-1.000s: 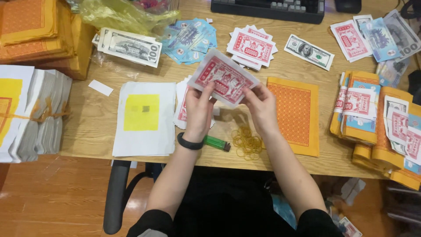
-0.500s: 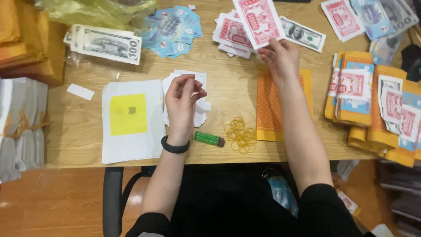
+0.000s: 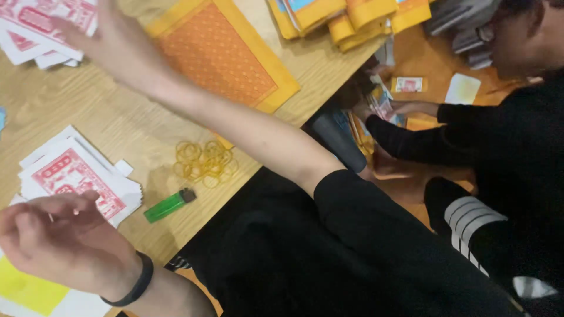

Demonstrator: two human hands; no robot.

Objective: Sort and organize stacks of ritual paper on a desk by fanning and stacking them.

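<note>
My left hand (image 3: 64, 246), with a black band on the wrist, hovers at the bottom left with its fingers curled in; I see nothing in it. Just beyond it lies a stack of white papers printed in red (image 3: 76, 176). My right arm stretches across the wooden table (image 3: 129, 123) to the top left. There my right hand (image 3: 103, 38) lies blurred on a pile of red and white notes (image 3: 29, 23); whether it grips them is unclear. A heap of yellow rubber bands (image 3: 202, 161) and a green lighter (image 3: 167, 205) lie between my arms.
An orange and yellow paper sheet (image 3: 220, 56) lies under my right forearm. Yellow-wrapped bundles (image 3: 346, 14) sit at the table's far edge. To the right another person in black (image 3: 505, 135) crouches on the floor, a hand (image 3: 405, 108) among papers beside the table.
The view has swung right and closer, bringing the person on the floor into sight. My right hand has carried the red notes to the far pile. My left hand stays by the white stack.
</note>
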